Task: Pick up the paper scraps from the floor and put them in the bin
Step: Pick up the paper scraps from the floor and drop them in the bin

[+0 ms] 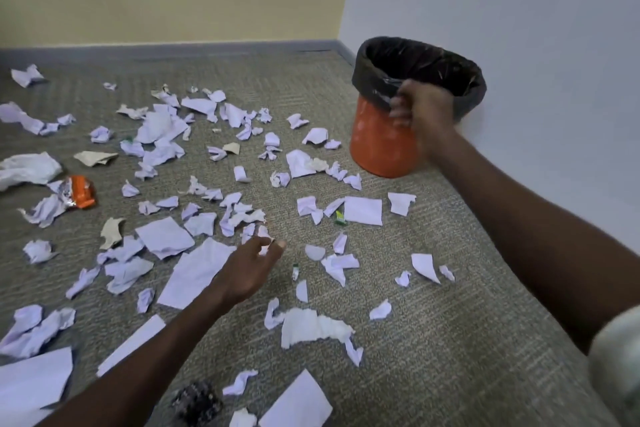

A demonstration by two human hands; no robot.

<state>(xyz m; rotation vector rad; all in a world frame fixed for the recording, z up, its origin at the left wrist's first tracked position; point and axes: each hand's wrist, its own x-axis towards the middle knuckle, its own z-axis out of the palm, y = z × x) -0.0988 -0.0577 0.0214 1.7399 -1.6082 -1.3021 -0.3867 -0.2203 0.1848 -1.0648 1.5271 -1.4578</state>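
Several white paper scraps (166,236) lie torn and crumpled across the grey carpet. An orange bin (384,146) with a black liner (460,80) stands near the wall corner at the right. My right hand (422,111) grips the near rim of the bin, fingers curled over the liner. My left hand (249,267) reaches out low over the scraps in the middle of the floor, and its fingertips pinch a small white scrap (265,236).
An orange snack wrapper (79,194) and a white plastic bag (27,168) lie at the left. Small green bits (340,217) sit among the scraps. A dark crumpled clump (195,400) lies near the bottom edge. Walls close the back and right side.
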